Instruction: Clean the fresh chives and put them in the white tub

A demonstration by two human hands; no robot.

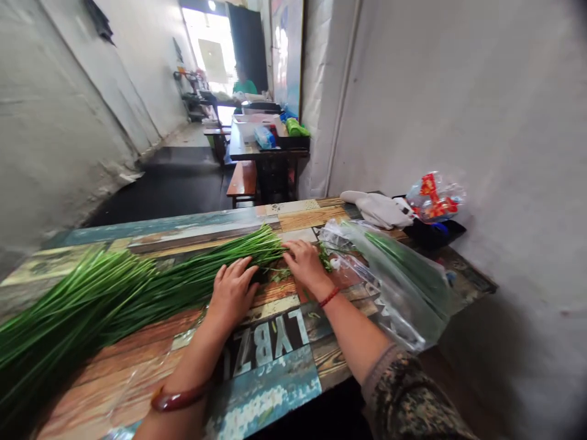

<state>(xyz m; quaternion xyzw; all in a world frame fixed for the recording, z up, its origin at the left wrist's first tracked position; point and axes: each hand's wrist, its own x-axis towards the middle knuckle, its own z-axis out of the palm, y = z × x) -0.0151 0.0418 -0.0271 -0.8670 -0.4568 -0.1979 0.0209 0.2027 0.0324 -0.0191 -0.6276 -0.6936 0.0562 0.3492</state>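
Left hand (235,287) rests with fingers bent over the near edge of a bundle of green stalks (229,252), while the fingertips of the right hand (308,264) meet its pale ends; whether either closes on any stalks, I cannot tell. From the right fingertips, the bundle's long axis runs leftward beyond the left hand and slants toward the wearer, pale ends pointing right, dark leaves left. Farther left of the grip, a thicker pile (87,287) lies along much the same line, overlaps the bundle's leafy part and is cut off by the picture's edge. Between the hands lie loose green scraps (277,275), partly covered. Right of the grip, a clear plastic bag (426,305) blurs the stalks inside.
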